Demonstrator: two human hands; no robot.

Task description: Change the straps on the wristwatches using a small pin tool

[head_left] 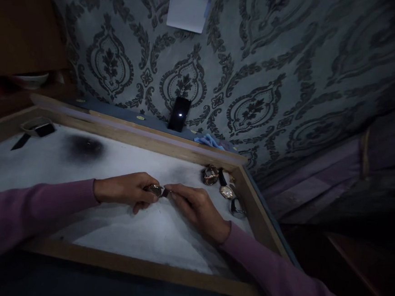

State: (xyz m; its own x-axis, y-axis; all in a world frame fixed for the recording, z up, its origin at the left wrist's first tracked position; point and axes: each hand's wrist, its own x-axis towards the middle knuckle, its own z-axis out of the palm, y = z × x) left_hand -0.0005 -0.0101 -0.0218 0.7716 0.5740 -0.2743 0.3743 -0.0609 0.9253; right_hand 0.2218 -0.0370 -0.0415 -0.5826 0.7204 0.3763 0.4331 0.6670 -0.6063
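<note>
My left hand [138, 191] is closed around a wristwatch [153, 189], its round face showing between thumb and fingers. Just to the right, my right hand [195, 205] pinches a short dark strip, apparently the watch's strap [165, 193], at its fingertips. Both hands are above the white bottom of a shallow wooden tray [147, 265]. Beyond my right hand, near the tray's right side, lie a brown and gold watch [211, 175], a gold-faced watch [226, 192] with a black strap, and a dark watch [237, 208].
At the tray's far left sits a pale open box [37, 126] with dark pieces. A phone [179, 114] leans against the patterned wall behind the tray, with a blue cloth [210, 141] beside it. A white card [187, 11] is on the wall.
</note>
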